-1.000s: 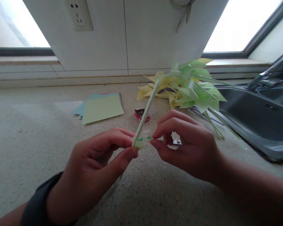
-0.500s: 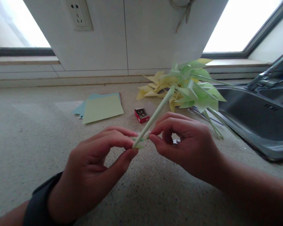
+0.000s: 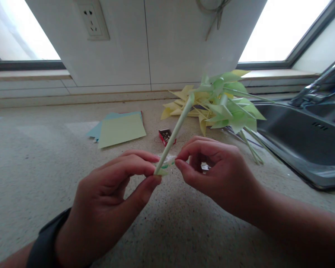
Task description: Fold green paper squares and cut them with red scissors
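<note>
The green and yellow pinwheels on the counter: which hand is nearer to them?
The right hand, in front of the pinwheels. The left hand is farther off, toward their front left, pinching a pale green stick.

I could send the left hand (image 3: 103, 201) over open counter (image 3: 30, 167) at 9 o'clock; paper sheets (image 3: 123, 130) at 12, red box (image 3: 163, 137) at 1, pinwheels (image 3: 220, 108) at 2 obstruct.
</note>
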The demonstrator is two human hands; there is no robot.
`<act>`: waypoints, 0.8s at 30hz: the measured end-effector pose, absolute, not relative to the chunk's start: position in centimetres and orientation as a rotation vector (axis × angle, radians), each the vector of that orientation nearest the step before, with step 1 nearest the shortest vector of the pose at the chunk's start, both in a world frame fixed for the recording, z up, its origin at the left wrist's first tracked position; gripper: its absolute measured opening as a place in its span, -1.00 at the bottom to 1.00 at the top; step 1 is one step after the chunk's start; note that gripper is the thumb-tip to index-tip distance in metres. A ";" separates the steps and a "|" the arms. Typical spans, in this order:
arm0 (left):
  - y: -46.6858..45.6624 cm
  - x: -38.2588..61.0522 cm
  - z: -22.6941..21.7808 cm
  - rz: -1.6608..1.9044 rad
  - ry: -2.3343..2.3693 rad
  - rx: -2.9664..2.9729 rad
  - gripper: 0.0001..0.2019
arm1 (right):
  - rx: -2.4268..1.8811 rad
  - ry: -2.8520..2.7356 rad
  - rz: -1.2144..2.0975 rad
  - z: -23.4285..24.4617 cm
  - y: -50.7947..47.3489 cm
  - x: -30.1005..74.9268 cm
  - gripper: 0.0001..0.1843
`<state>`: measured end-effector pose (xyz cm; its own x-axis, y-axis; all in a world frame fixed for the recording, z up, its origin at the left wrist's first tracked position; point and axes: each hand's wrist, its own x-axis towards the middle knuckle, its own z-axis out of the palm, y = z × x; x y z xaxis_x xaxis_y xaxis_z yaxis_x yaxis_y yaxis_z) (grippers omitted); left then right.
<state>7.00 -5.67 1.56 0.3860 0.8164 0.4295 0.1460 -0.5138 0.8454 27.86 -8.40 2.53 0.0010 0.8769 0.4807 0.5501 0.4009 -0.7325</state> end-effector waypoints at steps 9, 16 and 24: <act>-6.0 6.9 1.6 1.113 0.822 1.881 -0.87 | -1.241 -1.698 0.531 2.8 -8.5 27.7 -0.89; -5.5 7.5 1.5 1.082 0.814 1.447 -0.94 | -1.208 -1.535 0.743 2.8 -8.3 28.0 -0.92; -4.9 8.0 1.9 1.026 0.621 0.853 -0.90 | -0.947 -1.113 1.201 1.7 -7.6 27.9 -0.85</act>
